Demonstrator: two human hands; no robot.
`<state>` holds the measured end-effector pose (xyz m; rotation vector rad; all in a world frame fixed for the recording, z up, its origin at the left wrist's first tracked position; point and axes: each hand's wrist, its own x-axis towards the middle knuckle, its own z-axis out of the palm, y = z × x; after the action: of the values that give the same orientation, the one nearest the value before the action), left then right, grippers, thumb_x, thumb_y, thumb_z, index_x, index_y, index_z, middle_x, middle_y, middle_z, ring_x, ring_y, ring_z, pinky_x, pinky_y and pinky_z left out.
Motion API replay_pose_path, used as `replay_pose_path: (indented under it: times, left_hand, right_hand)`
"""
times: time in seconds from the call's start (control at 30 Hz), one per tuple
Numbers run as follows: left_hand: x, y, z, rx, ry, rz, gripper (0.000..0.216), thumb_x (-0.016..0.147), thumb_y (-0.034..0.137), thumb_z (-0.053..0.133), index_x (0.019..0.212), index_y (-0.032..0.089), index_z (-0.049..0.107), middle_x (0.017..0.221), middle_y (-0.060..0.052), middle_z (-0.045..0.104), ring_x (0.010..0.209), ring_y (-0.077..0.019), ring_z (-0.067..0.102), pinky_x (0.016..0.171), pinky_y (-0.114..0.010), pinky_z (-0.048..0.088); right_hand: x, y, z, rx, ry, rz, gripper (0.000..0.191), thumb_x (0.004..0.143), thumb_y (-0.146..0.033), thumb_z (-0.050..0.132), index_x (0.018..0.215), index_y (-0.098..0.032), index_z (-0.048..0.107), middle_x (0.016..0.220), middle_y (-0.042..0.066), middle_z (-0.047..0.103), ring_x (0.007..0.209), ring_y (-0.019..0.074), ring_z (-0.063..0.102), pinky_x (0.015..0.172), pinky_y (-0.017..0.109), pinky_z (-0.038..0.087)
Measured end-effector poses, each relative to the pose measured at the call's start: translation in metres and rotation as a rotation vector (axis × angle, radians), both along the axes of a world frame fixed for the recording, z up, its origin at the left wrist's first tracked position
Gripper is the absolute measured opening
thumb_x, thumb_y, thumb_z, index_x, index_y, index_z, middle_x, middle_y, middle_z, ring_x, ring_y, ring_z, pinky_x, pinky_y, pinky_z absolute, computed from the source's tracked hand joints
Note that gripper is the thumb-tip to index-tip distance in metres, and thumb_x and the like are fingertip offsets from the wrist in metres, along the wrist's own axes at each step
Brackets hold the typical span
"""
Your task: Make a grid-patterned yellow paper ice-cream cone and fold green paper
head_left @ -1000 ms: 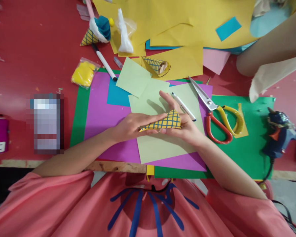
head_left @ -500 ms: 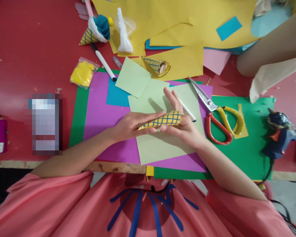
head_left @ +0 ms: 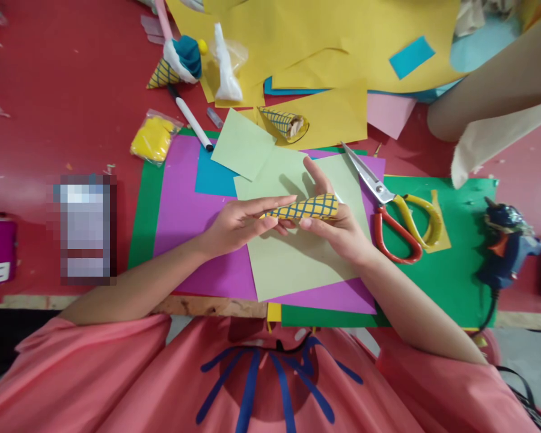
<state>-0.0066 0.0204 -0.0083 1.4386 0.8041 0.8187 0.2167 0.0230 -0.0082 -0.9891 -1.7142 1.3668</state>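
Observation:
A yellow paper cone with a blue grid pattern (head_left: pixel 309 207) is held between both hands above a light green sheet (head_left: pixel 293 264). My left hand (head_left: pixel 238 221) pinches the cone's narrow tip with fingers and thumb pressed against it. My right hand (head_left: pixel 338 225) cradles the wide end, thumb on the paper, fingers stretched behind it. A white marker lies mostly hidden behind my right hand.
Red-and-yellow scissors (head_left: pixel 397 213) lie right of my hands on a green sheet (head_left: pixel 455 270). A blue glue gun (head_left: pixel 507 243) sits at the far right. Two more cones (head_left: pixel 286 121) (head_left: pixel 175 63), a marker (head_left: pixel 189 117), a yellow bag (head_left: pixel 153 138) and yellow sheets lie beyond. Another person's arm (head_left: pixel 491 90) is at top right.
The cone has rolled tighter and lifted slightly toward the far side. My right hand's fingers have turned more upright behind it, covering most of the white marker.

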Motion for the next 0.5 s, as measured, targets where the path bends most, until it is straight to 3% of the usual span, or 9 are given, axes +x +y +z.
replay_pose_path:
  times: [0.13, 0.27, 0.4, 0.5]
  left_hand:
    - [0.003, 0.001, 0.002, -0.019, -0.014, 0.165, 0.028, 0.088, 0.034, 0.061, 0.113, 0.025, 0.069, 0.088, -0.003, 0.076, 0.069, -0.0145, 0.074, 0.065, -0.024, 0.062]
    - [0.005, 0.004, 0.002, 0.021, 0.043, 0.335, 0.027, 0.089, 0.035, 0.060, 0.110, 0.023, 0.070, 0.084, -0.002, 0.076, 0.069, -0.0131, 0.073, 0.066, -0.022, 0.062]
    - [0.006, 0.007, 0.000, 0.017, 0.065, 0.416, 0.033, 0.087, 0.041, 0.060, 0.113, 0.022, 0.069, 0.085, -0.003, 0.077, 0.066, -0.0128, 0.072, 0.066, -0.024, 0.062]
    - [0.006, 0.008, -0.001, -0.016, 0.079, 0.407, 0.036, 0.087, 0.044, 0.060, 0.113, 0.021, 0.068, 0.087, -0.004, 0.077, 0.069, -0.0139, 0.073, 0.068, -0.025, 0.062]
  right_hand:
    - [-0.003, 0.000, 0.002, -0.004, -0.023, -0.014, 0.016, 0.086, -0.037, 0.062, 0.092, -0.027, 0.073, 0.156, -0.009, 0.028, 0.147, 0.0279, 0.023, 0.121, 0.053, 0.022]
    - [-0.003, 0.001, 0.005, 0.034, -0.059, -0.091, 0.017, 0.085, -0.037, 0.064, 0.094, -0.025, 0.071, 0.150, 0.000, 0.039, 0.135, 0.0277, 0.044, 0.111, 0.049, 0.041]
    - [0.005, 0.004, 0.010, 0.214, -0.149, -0.360, 0.019, 0.081, -0.035, 0.069, 0.098, -0.028, 0.071, 0.118, 0.006, 0.060, 0.109, 0.0242, 0.059, 0.096, 0.046, 0.052]
    - [0.010, 0.005, 0.013, 0.285, -0.163, -0.388, 0.017, 0.082, -0.035, 0.067, 0.097, -0.029, 0.071, 0.100, 0.005, 0.064, 0.099, 0.0234, 0.061, 0.093, 0.047, 0.052]
